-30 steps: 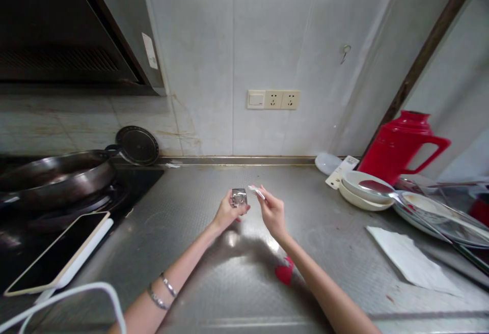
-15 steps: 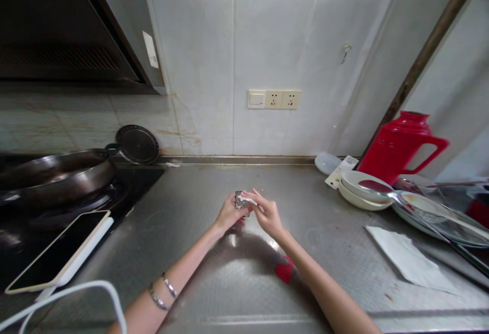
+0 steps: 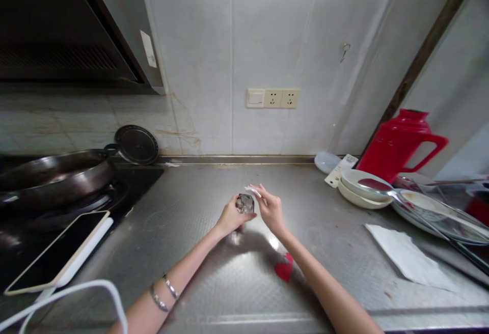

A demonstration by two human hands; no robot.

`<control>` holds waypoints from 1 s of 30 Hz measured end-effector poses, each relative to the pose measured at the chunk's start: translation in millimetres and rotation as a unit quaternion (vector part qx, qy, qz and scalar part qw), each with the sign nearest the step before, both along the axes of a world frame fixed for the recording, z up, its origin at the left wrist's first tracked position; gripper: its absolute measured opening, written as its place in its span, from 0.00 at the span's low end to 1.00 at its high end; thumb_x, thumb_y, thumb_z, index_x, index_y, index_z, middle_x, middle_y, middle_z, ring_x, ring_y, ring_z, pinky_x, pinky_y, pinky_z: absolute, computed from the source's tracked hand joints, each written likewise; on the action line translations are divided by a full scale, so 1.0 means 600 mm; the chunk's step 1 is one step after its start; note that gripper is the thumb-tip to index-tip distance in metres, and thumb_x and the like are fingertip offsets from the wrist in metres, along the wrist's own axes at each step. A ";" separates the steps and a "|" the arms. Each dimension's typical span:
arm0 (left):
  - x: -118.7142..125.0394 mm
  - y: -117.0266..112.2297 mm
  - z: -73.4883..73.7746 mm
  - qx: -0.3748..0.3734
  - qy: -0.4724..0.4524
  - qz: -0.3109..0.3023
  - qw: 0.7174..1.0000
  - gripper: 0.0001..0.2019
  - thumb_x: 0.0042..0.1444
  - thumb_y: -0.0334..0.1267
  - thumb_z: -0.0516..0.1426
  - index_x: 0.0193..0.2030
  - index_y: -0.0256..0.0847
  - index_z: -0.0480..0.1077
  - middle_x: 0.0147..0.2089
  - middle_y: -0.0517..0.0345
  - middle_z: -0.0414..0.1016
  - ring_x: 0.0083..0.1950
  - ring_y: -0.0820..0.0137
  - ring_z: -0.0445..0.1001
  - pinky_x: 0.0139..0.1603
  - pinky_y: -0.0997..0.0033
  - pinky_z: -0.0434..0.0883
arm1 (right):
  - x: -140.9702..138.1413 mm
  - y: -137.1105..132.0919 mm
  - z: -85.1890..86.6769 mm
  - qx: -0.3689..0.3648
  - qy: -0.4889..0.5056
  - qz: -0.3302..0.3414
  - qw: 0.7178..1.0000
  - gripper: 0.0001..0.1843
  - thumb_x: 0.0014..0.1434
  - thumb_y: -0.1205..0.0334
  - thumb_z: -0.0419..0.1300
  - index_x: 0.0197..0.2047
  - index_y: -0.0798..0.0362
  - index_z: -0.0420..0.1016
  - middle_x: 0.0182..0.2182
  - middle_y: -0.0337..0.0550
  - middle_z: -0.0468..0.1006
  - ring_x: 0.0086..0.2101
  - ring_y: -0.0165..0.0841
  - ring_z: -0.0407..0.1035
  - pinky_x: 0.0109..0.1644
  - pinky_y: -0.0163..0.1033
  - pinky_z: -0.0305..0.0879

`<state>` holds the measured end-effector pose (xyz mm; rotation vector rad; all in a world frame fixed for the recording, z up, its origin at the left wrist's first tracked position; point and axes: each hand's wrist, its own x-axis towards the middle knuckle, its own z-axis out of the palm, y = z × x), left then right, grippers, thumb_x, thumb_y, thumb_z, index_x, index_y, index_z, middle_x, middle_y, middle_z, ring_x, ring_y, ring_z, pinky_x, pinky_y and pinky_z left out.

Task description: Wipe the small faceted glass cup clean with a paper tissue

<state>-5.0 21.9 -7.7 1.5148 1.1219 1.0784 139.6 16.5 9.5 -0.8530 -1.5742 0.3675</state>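
My left hand (image 3: 230, 218) is wrapped round a small clear glass piece (image 3: 246, 203), perhaps a cup or jar, above the steel counter (image 3: 214, 288). Between the fingers of my right hand (image 3: 272, 213) is a small white strip (image 3: 252, 191) that looks like folded tissue. The strip is just above and to the right of the glass, with a narrow gap between the two. On the counter near my right forearm lies a red scrap (image 3: 284, 268).
To the left a steel pan (image 3: 87, 184) sits on the black stove, with a phone (image 3: 61, 250) and white cable in front. On the right are a red thermos (image 3: 397, 145), stacked bowls (image 3: 361, 199), a plate with utensils and a white paper napkin (image 3: 407, 257).
My right hand has drawn the white strip up and away from the glass, which it was pressed against before. The glass now shows more fully in my left hand.
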 end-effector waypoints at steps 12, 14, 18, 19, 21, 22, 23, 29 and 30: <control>-0.007 0.005 0.007 -0.024 -0.027 -0.018 0.999 0.22 0.40 0.41 0.65 0.42 0.37 0.66 0.26 0.64 0.71 0.19 0.77 0.66 0.17 0.80 0.64 | -0.017 -0.026 0.006 0.037 -0.108 0.144 0.983 0.17 0.60 0.69 0.52 0.46 0.45 0.78 0.41 0.37 0.81 0.41 0.36 0.76 0.63 0.52 0.56; -0.009 0.006 0.015 -0.041 -0.036 -0.005 0.999 0.25 0.39 0.41 0.65 0.44 0.37 0.64 0.28 0.63 0.71 0.19 0.77 0.67 0.16 0.79 0.65 | -0.014 -0.026 0.005 0.023 -0.076 0.128 0.989 0.15 0.60 0.67 0.53 0.44 0.46 0.79 0.37 0.37 0.82 0.39 0.37 0.77 0.61 0.52 0.58; -0.007 0.000 0.028 -0.053 -0.049 -0.003 0.997 0.26 0.39 0.42 0.66 0.44 0.36 0.64 0.29 0.61 0.71 0.22 0.76 0.69 0.18 0.79 0.67 | -0.004 -0.010 -0.002 -0.038 0.053 0.003 0.998 0.12 0.60 0.59 0.55 0.41 0.48 0.80 0.35 0.40 0.82 0.46 0.44 0.73 0.54 0.51 0.66; -0.005 -0.004 0.029 -0.053 -0.053 -0.012 0.997 0.25 0.39 0.41 0.67 0.43 0.36 0.64 0.29 0.62 0.71 0.23 0.76 0.69 0.19 0.79 0.67 | -0.001 -0.004 -0.004 -0.046 0.073 -0.020 0.996 0.13 0.60 0.58 0.55 0.41 0.49 0.80 0.36 0.41 0.82 0.47 0.44 0.73 0.53 0.51 0.67; -0.001 -0.011 0.029 -0.058 -0.061 -0.032 0.996 0.25 0.38 0.41 0.67 0.42 0.37 0.64 0.28 0.63 0.70 0.23 0.77 0.69 0.19 0.80 0.66 | 0.003 0.004 -0.007 -0.047 0.080 -0.032 0.995 0.13 0.60 0.57 0.55 0.41 0.48 0.80 0.37 0.40 0.82 0.47 0.43 0.73 0.55 0.52 0.65; 0.001 -0.014 0.029 -0.063 -0.067 -0.044 0.995 0.25 0.38 0.41 0.67 0.42 0.37 0.64 0.28 0.63 0.70 0.22 0.77 0.69 0.19 0.80 0.67 | 0.004 0.006 -0.009 -0.044 0.070 -0.021 0.996 0.12 0.60 0.58 0.55 0.41 0.48 0.80 0.38 0.39 0.82 0.47 0.42 0.73 0.57 0.52 0.64; 0.002 -0.017 0.029 -0.068 -0.075 -0.054 0.993 0.25 0.38 0.41 0.67 0.42 0.37 0.64 0.28 0.63 0.70 0.22 0.77 0.69 0.20 0.79 0.67 | 0.004 0.007 -0.009 -0.040 0.055 -0.004 0.998 0.12 0.60 0.59 0.55 0.42 0.47 0.80 0.38 0.38 0.82 0.46 0.41 0.74 0.58 0.52 0.62; 0.000 -0.014 0.027 -0.074 -0.124 -0.058 0.988 0.27 0.38 0.43 0.67 0.45 0.37 0.65 0.29 0.62 0.71 0.26 0.74 0.71 0.23 0.76 0.71 | -0.003 -0.010 0.003 0.005 -0.004 0.077 0.997 0.14 0.62 0.62 0.53 0.46 0.44 0.78 0.44 0.37 0.80 0.45 0.37 0.74 0.63 0.55 0.55; -0.001 -0.012 0.027 -0.075 -0.127 -0.055 0.988 0.28 0.38 0.44 0.68 0.46 0.37 0.65 0.30 0.61 0.71 0.27 0.74 0.71 0.23 0.76 0.71 | -0.003 -0.013 0.007 0.011 -0.010 0.078 0.997 0.14 0.62 0.62 0.53 0.46 0.44 0.78 0.43 0.37 0.80 0.45 0.37 0.75 0.63 0.55 0.55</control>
